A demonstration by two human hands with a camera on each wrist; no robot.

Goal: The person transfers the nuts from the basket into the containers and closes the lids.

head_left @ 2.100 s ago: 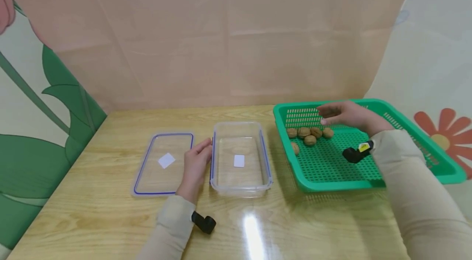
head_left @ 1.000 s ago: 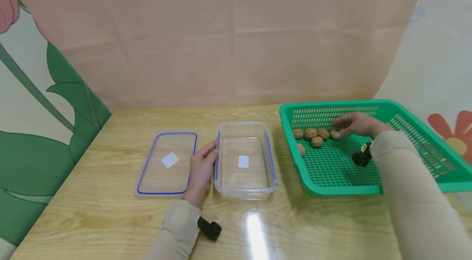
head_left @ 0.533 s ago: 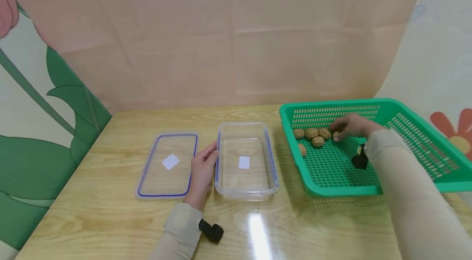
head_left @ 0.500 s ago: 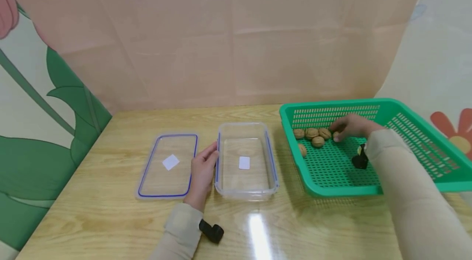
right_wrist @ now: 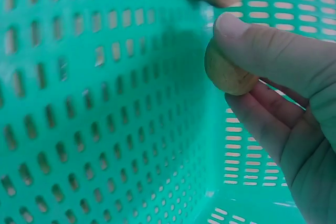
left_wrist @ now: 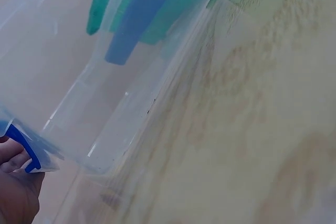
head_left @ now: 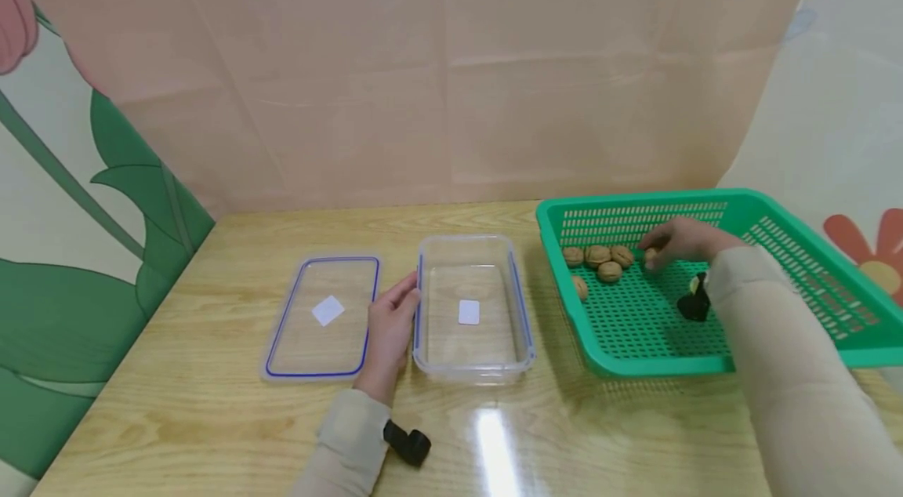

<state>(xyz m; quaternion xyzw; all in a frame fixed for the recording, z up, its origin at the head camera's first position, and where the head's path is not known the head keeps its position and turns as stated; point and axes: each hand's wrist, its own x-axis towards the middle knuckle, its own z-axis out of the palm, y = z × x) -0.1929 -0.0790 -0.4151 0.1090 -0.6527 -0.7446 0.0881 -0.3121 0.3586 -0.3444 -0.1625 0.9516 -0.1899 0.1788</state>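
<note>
My right hand (head_left: 680, 241) is inside the green basket (head_left: 663, 365) and pinches a walnut (right_wrist: 228, 72) between thumb and fingers, as the right wrist view shows close up. Just left of it several more walnuts (head_left: 597, 255) lie on the basket floor near its back left corner. My left hand (head_left: 390, 321) rests at the left side of a clear plastic box (head_left: 474, 368), fingertips against its wall by the blue flap. A white label (head_left: 469, 312) shows at the bottom of the box, which holds no walnuts.
A clear lid (head_left: 292, 352) with a blue seal and a white label lies flat on the wooden table (head_left: 176, 419), left of my left hand. A pinkish sheet (head_left: 451, 89) hangs behind the table.
My right hand came down into the basket, closed on a walnut and drew it slightly right, away from the others. The left hand stayed beside the box.
</note>
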